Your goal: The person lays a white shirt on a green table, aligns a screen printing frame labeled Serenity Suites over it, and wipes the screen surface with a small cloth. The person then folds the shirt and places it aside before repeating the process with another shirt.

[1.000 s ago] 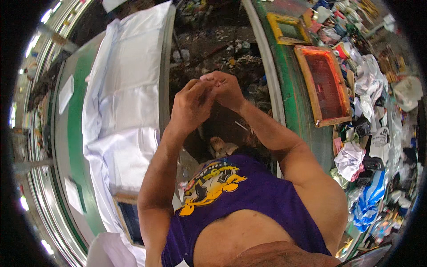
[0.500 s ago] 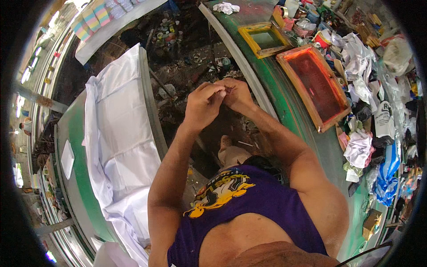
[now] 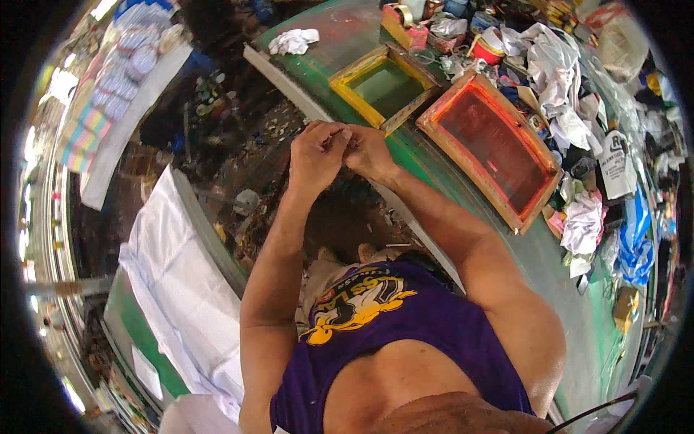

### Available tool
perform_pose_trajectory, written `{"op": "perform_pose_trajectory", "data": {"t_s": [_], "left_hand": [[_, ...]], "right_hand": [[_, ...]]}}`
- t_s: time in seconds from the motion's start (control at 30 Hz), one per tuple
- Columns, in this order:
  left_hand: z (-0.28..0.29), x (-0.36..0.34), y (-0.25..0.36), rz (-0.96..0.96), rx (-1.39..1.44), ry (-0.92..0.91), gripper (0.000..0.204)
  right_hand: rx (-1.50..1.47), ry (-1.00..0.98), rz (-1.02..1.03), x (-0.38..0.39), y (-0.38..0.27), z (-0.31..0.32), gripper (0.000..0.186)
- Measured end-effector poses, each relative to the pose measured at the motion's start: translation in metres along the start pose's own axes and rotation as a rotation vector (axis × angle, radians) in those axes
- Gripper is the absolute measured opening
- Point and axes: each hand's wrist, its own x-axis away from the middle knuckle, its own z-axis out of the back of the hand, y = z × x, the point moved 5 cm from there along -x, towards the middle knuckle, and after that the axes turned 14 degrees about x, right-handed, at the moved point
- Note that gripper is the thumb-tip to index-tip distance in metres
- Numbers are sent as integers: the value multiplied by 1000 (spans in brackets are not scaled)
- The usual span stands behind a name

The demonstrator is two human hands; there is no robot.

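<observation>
Here we are: your left hand [image 3: 315,158] and right hand [image 3: 369,153] together, fingers curled; whether they pinch anything, I can't tell. The yellow frame [image 3: 387,88] lies on the green table [image 3: 327,49], ahead and rightward, one corner pointing back at your right hand, the nearer. Its long axis? Hard to call. Red frame [image 3: 495,145] beside it runs far-left to near-right.

Left hand [image 3: 314,155], right hand [image 3: 370,154], fingers [image 3: 325,129] meeting, yellow-framed screen [image 3: 386,88] beside orange-edged screen [image 3: 491,148], green table [image 3: 318,66], white cloth [image 3: 177,267]
</observation>
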Motion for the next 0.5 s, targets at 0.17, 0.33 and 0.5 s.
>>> {"op": "perform_pose_trajectory", "data": {"t_s": [0.17,0.33,0.5], "left_hand": [[-8,-70,-35,-91,83,-101,17],[-8,-133,-59,-97,144,-226,16],[-5,-170,-86,-3,228,-358,18]], "right_hand": [[-765,-68,37,-59,15,21,34],[-201,177,16,-102,10,53,24],[993,410,252,-117,-31,93,13]]}}
